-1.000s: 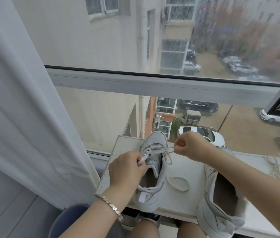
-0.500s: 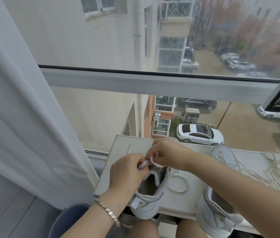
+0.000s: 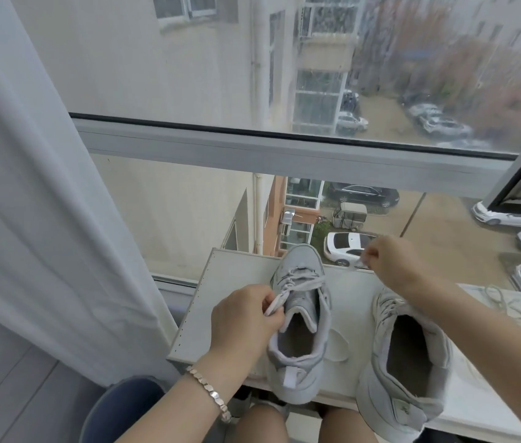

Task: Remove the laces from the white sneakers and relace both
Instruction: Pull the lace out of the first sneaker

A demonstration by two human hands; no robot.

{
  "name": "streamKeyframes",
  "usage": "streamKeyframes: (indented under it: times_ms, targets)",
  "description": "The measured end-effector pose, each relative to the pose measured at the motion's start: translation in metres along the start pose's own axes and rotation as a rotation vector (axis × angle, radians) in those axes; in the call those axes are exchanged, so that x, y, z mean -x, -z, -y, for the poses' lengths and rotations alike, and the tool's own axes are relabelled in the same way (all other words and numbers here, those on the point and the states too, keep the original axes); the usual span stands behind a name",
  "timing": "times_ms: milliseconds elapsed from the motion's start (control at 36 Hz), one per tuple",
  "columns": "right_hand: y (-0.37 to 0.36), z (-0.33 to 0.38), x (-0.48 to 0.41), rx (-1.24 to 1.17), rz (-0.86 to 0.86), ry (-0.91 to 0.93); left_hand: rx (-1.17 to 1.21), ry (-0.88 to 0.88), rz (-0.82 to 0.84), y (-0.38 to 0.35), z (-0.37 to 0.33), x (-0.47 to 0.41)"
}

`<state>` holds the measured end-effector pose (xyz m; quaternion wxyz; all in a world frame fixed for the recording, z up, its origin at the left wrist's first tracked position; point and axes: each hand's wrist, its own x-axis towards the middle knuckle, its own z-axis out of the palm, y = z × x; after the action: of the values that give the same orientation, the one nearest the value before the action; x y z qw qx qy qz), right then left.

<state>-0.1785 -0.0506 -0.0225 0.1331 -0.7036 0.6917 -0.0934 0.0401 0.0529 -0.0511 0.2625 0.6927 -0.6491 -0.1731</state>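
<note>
Left hand [image 3: 246, 318] is pinched on one end of the lace [image 3: 297, 284] at 9 o'clock of the sneaker [image 3: 304, 263]. It sits right against the upper eyelets, likely anchoring that side so the shoe doesn't drag.

Right hand [image 3: 393, 260] is up at 2 o'clock of the same sneaker, fingers closed on the other lace tip and held away from the shoe. My read is it's drawing slack through a crossing to snug it. The run from shoe to that hand is too faint to trace.

The sneaker stands on the bench [image 3: 217, 302], toe to 12 by the window and heel hanging over the near edge. That puts the tongue facing up at the person, handy for threading.

It's pale grey-white with flat white lace crossed over the front rows. The top eyelets look unfilled and the collar gapes.

Second sneaker [image 3: 377, 391] is parked at 4 o'clock, same orientation, untouched. There's some lacing at its front, can't tell how far.

A loose lace [image 3: 502, 303] lies tangled on the bench at 3 o'clock.
</note>
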Motion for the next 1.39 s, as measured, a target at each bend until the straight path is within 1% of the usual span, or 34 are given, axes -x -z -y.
streamKeyframes:
  times_ms: [56,83,111,167,222,306,333,417,500,583,639,722,778,861,917,1000,1083,1111,1167,1250,1306,1389]
  targets:
    - [0.002,0.006,0.005,0.135,0.151,0.027,-0.021,-0.023,-0.015,-0.003,-0.004,0.001]
    - [0.005,0.012,0.007,0.173,0.177,0.079,-0.028,-0.030,-0.023,-0.003,-0.005,0.001]
    - [0.009,0.020,0.010,0.171,0.168,0.160,-0.035,-0.032,-0.029,-0.004,-0.006,0.001]
    - [0.015,0.041,0.022,0.047,0.123,0.331,-0.045,-0.028,-0.028,-0.004,-0.007,0.001]
    - [0.012,0.062,0.034,-0.043,0.176,0.452,-0.050,-0.018,-0.021,-0.004,-0.008,0.001]
    - [-0.003,0.082,0.040,0.096,0.353,0.541,-0.059,-0.007,-0.001,-0.002,-0.007,0.001]
    - [-0.006,0.084,0.039,0.136,0.384,0.556,-0.060,-0.002,0.007,-0.001,-0.006,0.000]
    - [-0.006,0.083,0.034,0.117,0.348,0.546,-0.071,-0.013,0.021,0.001,-0.005,-0.002]
    - [-0.008,0.078,0.032,0.115,0.373,0.507,-0.102,-0.049,0.033,0.001,-0.008,-0.001]
    - [-0.016,0.079,0.033,0.329,0.366,0.548,-0.094,-0.047,0.032,0.000,-0.009,0.000]
    - [-0.019,0.073,0.030,0.402,0.283,0.565,-0.085,-0.029,0.033,0.000,-0.007,0.001]
    - [-0.004,0.049,0.018,0.391,0.134,0.466,-0.070,-0.027,0.041,0.002,-0.004,0.003]
    - [0.009,0.033,0.008,0.444,0.043,0.395,-0.059,-0.032,0.051,0.002,-0.004,0.004]
    - [0.020,0.022,0.000,0.583,0.024,0.265,-0.063,-0.033,0.046,0.001,-0.005,0.004]
    - [0.020,0.021,0.000,0.552,0.092,0.220,-0.049,-0.028,0.045,0.000,-0.004,0.004]
    - [0.008,0.025,0.007,0.402,0.205,0.328,-0.043,-0.031,0.046,-0.001,-0.003,0.004]
    - [-0.009,0.037,0.021,0.085,0.306,0.434,-0.021,-0.028,0.059,-0.003,-0.002,0.004]
    - [-0.014,0.041,0.025,0.017,0.320,0.467,-0.007,-0.030,0.073,-0.003,-0.001,0.004]
    - [-0.023,0.046,0.030,0.010,0.278,0.511,0.005,-0.049,0.100,-0.005,0.001,0.004]
    - [-0.028,0.048,0.033,0.087,0.193,0.520,0.042,-0.051,0.104,-0.008,0.003,0.003]
    - [-0.026,0.049,0.035,0.065,0.214,0.500,0.108,-0.025,0.092,-0.009,0.003,0.004]
    - [-0.021,0.053,0.039,-0.037,0.290,0.466,0.224,0.032,0.083,-0.012,0.001,0.007]
